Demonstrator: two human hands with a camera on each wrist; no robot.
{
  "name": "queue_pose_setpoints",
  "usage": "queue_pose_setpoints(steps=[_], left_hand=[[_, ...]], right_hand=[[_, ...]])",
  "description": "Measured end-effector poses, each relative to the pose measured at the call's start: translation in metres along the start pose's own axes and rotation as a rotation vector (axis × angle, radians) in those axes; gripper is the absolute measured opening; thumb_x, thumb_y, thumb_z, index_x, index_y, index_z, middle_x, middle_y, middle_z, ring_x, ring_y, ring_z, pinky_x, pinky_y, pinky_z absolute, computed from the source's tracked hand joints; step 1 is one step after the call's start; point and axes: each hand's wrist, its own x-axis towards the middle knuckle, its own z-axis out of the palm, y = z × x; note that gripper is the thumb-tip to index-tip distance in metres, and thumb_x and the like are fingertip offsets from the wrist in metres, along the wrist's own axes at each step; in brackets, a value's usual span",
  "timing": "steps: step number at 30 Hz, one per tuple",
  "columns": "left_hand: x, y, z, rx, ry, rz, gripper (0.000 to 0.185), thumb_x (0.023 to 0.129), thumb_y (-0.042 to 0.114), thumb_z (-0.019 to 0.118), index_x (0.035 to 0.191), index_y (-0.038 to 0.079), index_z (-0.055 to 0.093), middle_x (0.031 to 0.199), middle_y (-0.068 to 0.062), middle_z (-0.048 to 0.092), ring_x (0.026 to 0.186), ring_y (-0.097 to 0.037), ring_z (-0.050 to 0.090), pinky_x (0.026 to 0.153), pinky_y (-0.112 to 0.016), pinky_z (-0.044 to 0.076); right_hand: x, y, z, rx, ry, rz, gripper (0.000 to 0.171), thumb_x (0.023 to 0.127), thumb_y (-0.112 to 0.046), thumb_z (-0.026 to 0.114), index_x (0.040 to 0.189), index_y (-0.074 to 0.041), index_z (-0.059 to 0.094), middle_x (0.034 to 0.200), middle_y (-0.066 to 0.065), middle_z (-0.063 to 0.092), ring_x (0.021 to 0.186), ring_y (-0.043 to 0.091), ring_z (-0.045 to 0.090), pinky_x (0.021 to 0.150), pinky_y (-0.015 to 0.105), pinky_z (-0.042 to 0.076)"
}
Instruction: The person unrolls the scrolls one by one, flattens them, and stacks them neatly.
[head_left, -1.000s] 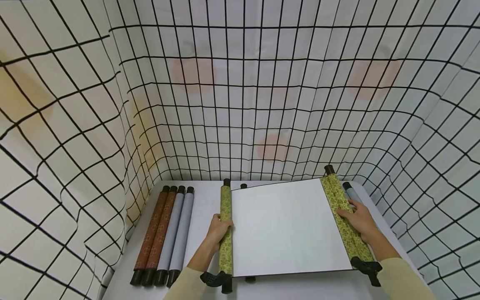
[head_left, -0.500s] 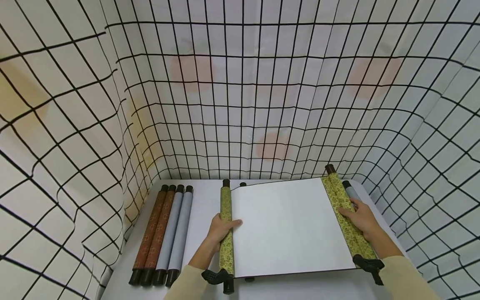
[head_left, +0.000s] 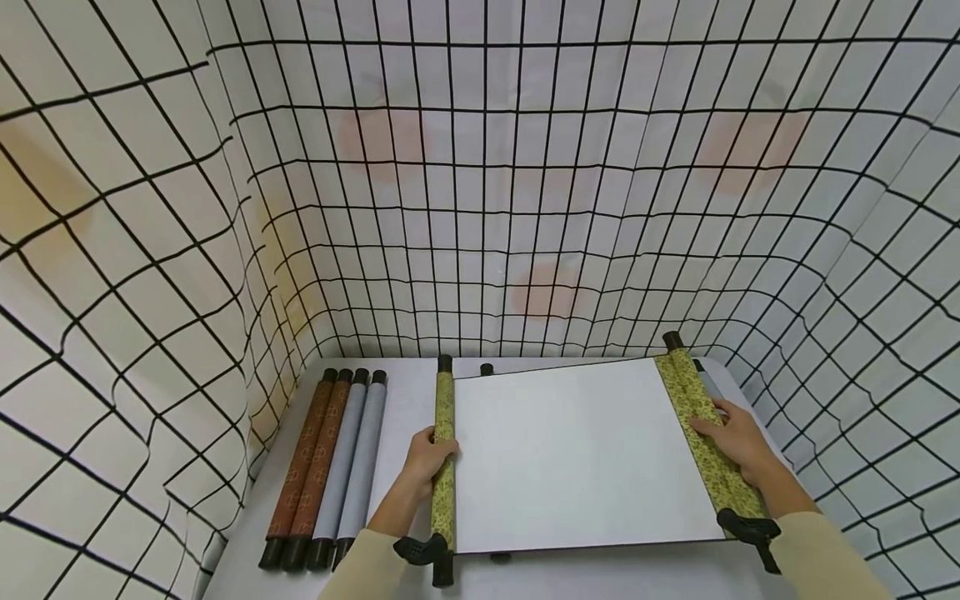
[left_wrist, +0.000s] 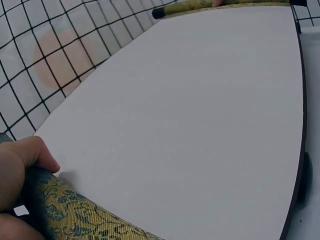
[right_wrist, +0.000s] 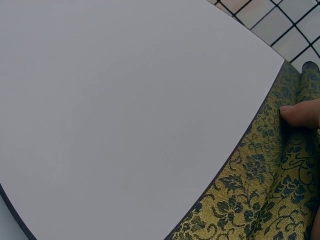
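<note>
- Left hand (head_left: 427, 454) has a solid grip on the left roller (head_left: 444, 408) of a scroll, thumb hooked over the top near the edge of the paper.
- Right hand (head_left: 735, 435) is holding the right roller (head_left: 697, 400), thumb on the yellow-green floral cloth. So the hands are well apart, each clamped on its own end.
- The scroll's blank white sheet (head_left: 577, 454) is spread between them, right in front of the person, over the white table (head_left: 405, 400). Can't tell from here if any of it touches down.
- Left roller points pretty much straight away from the person, right one is slanted, far end leaning in.
- Something with black ends (head_left: 501, 557) pokes out under the sheet, front and back; the middle's hidden.
- Off to the left, two brown rolls (head_left: 321, 458) and two pale grey rolls (head_left: 362, 458) lie side by side.
- Another grey roll (head_left: 708, 383) sits partly hidden beyond the right hand.
- Black wire grid (head_left: 485, 166) round the back and sides, and cream sleeves (head_left: 367, 567) on the person.
</note>
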Motion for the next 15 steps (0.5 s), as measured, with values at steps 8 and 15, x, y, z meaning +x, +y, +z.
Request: queue_pose_setpoints(steps=[8,15], left_hand=[[0.005,-0.001,0.004,0.022,0.049,0.013,0.049,0.092,0.008,0.066,0.135,-0.012,0.055,0.113,-0.021,0.061,0.093,-0.03,0.059,0.073,-0.039,0.052],[0.007,-0.005,0.012,0.256,0.092,0.056,0.078,0.098,0.034,0.068,0.152,-0.012,0.036,0.139,-0.032,0.052,0.121,-0.046,0.055,0.094,-0.058,0.048]], right_hand=[[-0.003,0.009,-0.005,0.001,0.018,0.023,0.103,0.102,-0.053,0.06,0.16,0.011,0.004,0.156,0.046,0.01,0.139,0.063,0.021,0.103,0.068,0.036],[0.0,0.017,-0.007,0.008,0.013,0.045,0.103,0.102,-0.054,0.058,0.16,0.01,0.002,0.158,0.045,0.005,0.142,0.063,0.013,0.107,0.071,0.029]])
